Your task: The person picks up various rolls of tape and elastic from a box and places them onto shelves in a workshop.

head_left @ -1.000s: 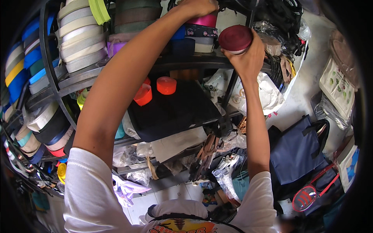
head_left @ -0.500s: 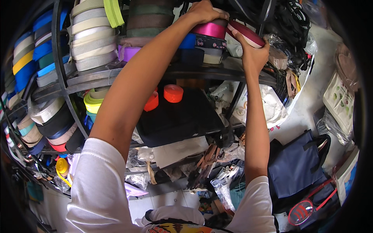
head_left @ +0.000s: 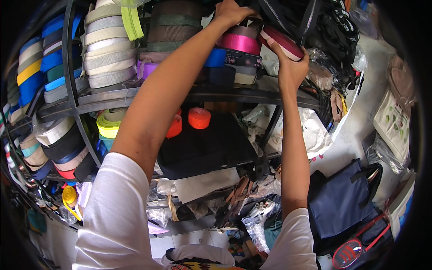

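Note:
My right hand [head_left: 291, 65] grips a roll of maroon webbing [head_left: 282, 43] with a pale edge, tilted above the right end of the upper shelf. The thumb lies along its near side. Beside it, my left hand [head_left: 231, 13] reaches over the top of a short stack of rolls, with its fingers bent by a dark brown strap [head_left: 254, 20]; what they hold is partly hidden. Under that hand the stack shows a bright pink ribbon roll [head_left: 241, 42], a dark patterned roll [head_left: 243, 58] and a grey-and-cream roll [head_left: 245, 76]. A blue roll [head_left: 215, 57] is next to them.
Tall stacks of cream webbing [head_left: 110, 49] and dark green and brown webbing [head_left: 175, 27] fill the shelf [head_left: 180, 95]. Below are orange rolls [head_left: 199, 118] on a black surface [head_left: 204, 153]. Long zippers [head_left: 310, 20] hang at upper right; a navy bag [head_left: 339, 198] sits lower right.
My left hand has shifted slightly left and up, away from the maroon roll, and a dark strap now shows under its fingers. My right hand still holds the maroon roll, slightly lower.

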